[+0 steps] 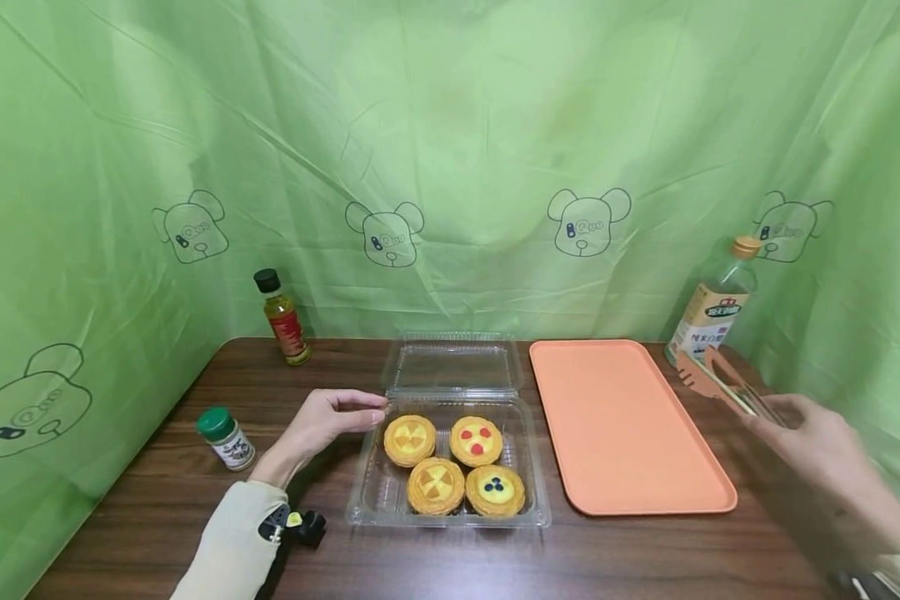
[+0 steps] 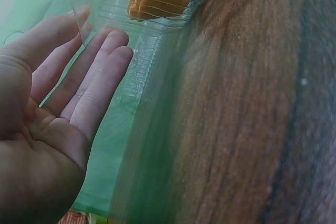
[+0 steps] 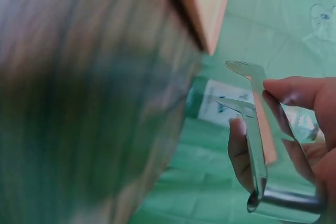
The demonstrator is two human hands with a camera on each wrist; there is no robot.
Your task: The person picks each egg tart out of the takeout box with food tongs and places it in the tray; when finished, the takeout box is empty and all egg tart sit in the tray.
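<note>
A clear plastic clamshell box (image 1: pixel 450 523) stands with its lid (image 1: pixel 453 367) folded back. Inside sit several egg tarts: two with orange wedges (image 1: pixel 409 440), one with red dots (image 1: pixel 476 440) and one with dark berries (image 1: pixel 495 490). At the box's left rim, my left hand (image 1: pixel 337 417) pinches the edge between thumb and forefinger, the other fingers extended in the left wrist view. My right hand (image 1: pixel 817 437) grips shiny metal food tongs (image 3: pixel 268 145), their tips spread apart and nothing between them. These tongs are raised right of the orange tray (image 1: pixel 630 433), before the vinegar bottle.
A glass bottle with an orange cap (image 1: pixel 712 304) stands at the back right. To the left are an oil bottle with a black cap (image 1: pixel 285 325) and a green-lidded shaker (image 1: pixel 228 440). Green cloth (image 1: pixel 457 125) hangs around the wooden table (image 1: pixel 330 550).
</note>
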